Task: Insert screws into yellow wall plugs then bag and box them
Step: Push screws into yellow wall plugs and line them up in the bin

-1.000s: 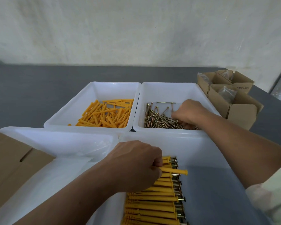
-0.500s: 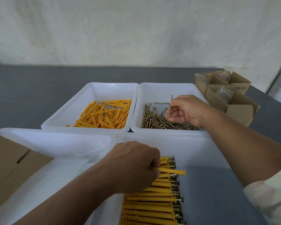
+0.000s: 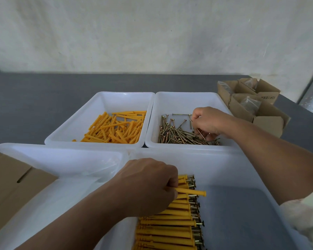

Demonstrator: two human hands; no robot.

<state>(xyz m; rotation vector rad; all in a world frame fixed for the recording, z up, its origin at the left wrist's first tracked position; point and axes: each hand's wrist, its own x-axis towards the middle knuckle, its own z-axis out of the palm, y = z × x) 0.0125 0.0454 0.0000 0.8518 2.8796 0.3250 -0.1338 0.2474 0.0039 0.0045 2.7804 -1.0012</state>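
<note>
My left hand (image 3: 148, 184) grips an empty yellow wall plug (image 3: 192, 191) that points right, just above a row of plugs with screws in them (image 3: 170, 224) in the near right bin (image 3: 224, 159). My right hand (image 3: 209, 121) is inside the far right bin (image 3: 184, 101) over the pile of loose screws (image 3: 177, 134). Its curled fingers pinch a screw (image 3: 200, 133). The far left bin (image 3: 101, 103) holds loose yellow plugs (image 3: 116, 129).
A near left bin (image 3: 61, 156) holds clear plastic bags (image 3: 105, 166) and a flat cardboard piece (image 3: 11, 181) leans on its left side. Several open cardboard boxes (image 3: 251, 103) with bagged parts stand at the back right. The grey table (image 3: 34, 100) lies behind.
My right hand lifted from the screw pile holding a screw upright, then dropped back toward the pile with a screw in its fingers. My left hand kept still with its plug.
</note>
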